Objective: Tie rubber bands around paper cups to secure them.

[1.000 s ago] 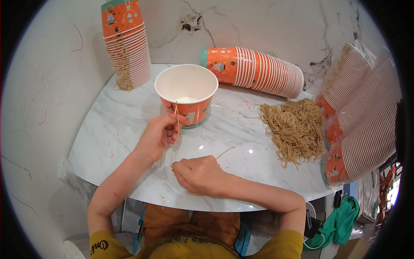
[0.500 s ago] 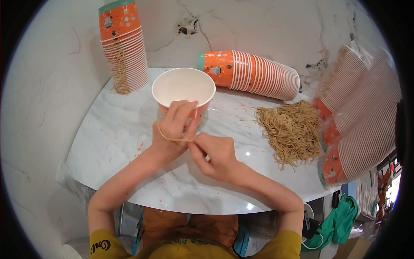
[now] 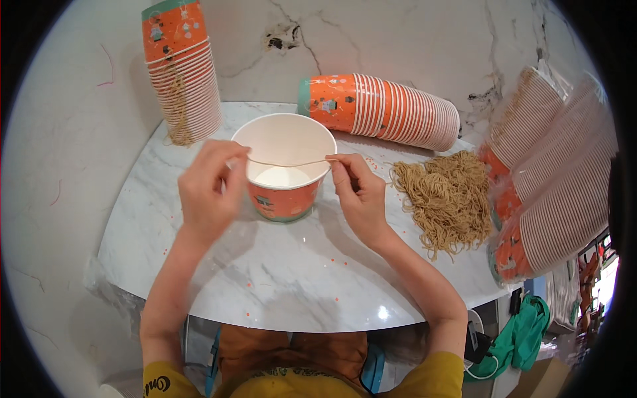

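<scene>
Left grip point(image 3: 211, 189) and right grip point(image 3: 361, 196) are each pinched together on a tan string point(image 3: 288, 165), which sags slightly across the mouth of a paper bucket point(image 3: 282, 201); its white inside shows down to the base. Nested buckets point(image 3: 378, 109) lie behind on the desk point(image 3: 265, 278), with clear-wrapped stacks point(image 3: 564, 225) at right.

Small indoor workspace, home or workshop unclear: marbled table point(image 3: 285, 272), lying cup stack point(image 3: 405, 114), bagged cups point(image 3: 564, 212), cord heap point(image 3: 448, 202).

Pale veined wall point(image 3: 398, 40), marbled white table point(image 3: 358, 292)
</scene>
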Motion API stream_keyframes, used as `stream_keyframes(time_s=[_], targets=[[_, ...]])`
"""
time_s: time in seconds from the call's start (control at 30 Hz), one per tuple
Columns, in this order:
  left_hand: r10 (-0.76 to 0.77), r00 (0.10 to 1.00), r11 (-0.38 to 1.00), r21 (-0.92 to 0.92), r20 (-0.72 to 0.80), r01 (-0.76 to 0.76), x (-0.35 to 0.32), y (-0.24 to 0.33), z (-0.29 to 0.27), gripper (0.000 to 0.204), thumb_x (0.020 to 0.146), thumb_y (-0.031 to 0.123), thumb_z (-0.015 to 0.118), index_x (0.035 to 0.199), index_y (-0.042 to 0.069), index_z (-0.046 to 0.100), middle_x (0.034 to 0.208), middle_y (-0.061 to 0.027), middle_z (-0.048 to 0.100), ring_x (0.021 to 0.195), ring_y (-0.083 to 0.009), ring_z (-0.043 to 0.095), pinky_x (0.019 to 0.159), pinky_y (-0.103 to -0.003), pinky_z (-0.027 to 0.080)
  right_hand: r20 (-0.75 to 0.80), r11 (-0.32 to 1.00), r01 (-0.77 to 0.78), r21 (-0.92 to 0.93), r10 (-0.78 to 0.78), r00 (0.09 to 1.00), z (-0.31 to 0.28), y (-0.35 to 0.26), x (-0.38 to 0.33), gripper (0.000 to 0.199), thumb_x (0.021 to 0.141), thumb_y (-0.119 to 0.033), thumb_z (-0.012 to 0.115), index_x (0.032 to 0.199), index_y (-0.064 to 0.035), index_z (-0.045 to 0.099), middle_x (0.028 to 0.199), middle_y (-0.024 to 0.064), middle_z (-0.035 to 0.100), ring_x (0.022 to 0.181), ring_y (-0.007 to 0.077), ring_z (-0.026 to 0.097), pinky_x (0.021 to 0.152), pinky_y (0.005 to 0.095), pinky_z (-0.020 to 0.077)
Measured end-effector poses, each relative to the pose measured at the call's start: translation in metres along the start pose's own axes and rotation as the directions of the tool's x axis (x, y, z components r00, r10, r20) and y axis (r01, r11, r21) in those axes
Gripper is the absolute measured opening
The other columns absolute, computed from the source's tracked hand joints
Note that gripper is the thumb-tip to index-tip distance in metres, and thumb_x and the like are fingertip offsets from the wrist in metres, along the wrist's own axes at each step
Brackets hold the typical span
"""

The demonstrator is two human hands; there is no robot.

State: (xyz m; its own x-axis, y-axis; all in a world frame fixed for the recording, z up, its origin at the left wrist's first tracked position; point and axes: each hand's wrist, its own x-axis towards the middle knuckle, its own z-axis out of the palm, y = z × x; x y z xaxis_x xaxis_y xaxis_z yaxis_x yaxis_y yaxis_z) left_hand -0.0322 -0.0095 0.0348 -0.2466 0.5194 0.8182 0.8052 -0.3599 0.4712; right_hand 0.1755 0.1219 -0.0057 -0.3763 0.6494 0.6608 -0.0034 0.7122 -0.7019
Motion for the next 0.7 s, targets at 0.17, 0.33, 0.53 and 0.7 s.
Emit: stream_keyframes(time_s=[0.17,0.33,0.53,0.7], targets=[[0.163,0.978,0.982,0.075,0.129,-0.173,-0.026,0.033,0.025,0.039,0.083,0.007,0.075,0.121,0.006,0.067,0.106,-0.0098,0.069,0.067,-0.0244,0.068,0.055,-0.034,0.055,0.045,0.996,-0.03,0.087,0.026,0.999,0.008,-0.016,-0.004,0.012,0.102,-0.006,0.061,0.111,-0.0003,0.066,0.072,0.0011,0.06,0.063,0.0055,0.053,0.056,0.0247,0.044],[-0.033,0.994,0.994,0.111,0.102,0.022,-0.012,0.007,0.016,0.035,0.084,0.011,0.077,0.117,0.005,0.068,0.096,-0.0078,0.067,0.067,-0.0193,0.067,0.059,-0.031,0.053,0.175,0.832,-0.337,0.44,0.289,0.941,-0.005,-0.024,0.004,0.017,0.106,-0.011,0.055,0.111,0.0009,0.065,0.073,-0.0023,0.057,0.064,0.0051,0.049,0.055,0.0227,0.0379],[-0.085,0.995,0.99,0.105,-0.054,0.09,-0.008,-0.009,0.01,0.026,0.087,0.005,0.074,0.112,0.002,0.068,0.107,-0.0086,0.064,0.062,-0.0112,0.061,0.054,-0.024,0.047,0.276,0.635,-0.498,0.591,0.421,0.864,-0.009,-0.025,0.008,0.024,0.103,-0.011,0.055,0.126,-0.0039,0.054,0.07,-0.0002,0.056,0.058,0.0045,0.043,0.049,0.0229,0.0267],[0.114,0.989,0.99,-0.089,0.092,-0.106,-0.028,0.011,0.019,0.015,0.084,-0.007,0.07,0.096,0.001,0.068,0.092,-0.0077,0.064,0.06,-0.0134,0.06,0.053,-0.026,0.048,0.296,0.572,-0.51,0.643,0.428,0.854,-0.004,-0.033,0.006,0.032,0.101,-0.009,0.055,0.133,-0.0059,0.047,0.072,0.0013,0.058,0.055,0.0063,0.044,0.048,0.0232,0.0286]])
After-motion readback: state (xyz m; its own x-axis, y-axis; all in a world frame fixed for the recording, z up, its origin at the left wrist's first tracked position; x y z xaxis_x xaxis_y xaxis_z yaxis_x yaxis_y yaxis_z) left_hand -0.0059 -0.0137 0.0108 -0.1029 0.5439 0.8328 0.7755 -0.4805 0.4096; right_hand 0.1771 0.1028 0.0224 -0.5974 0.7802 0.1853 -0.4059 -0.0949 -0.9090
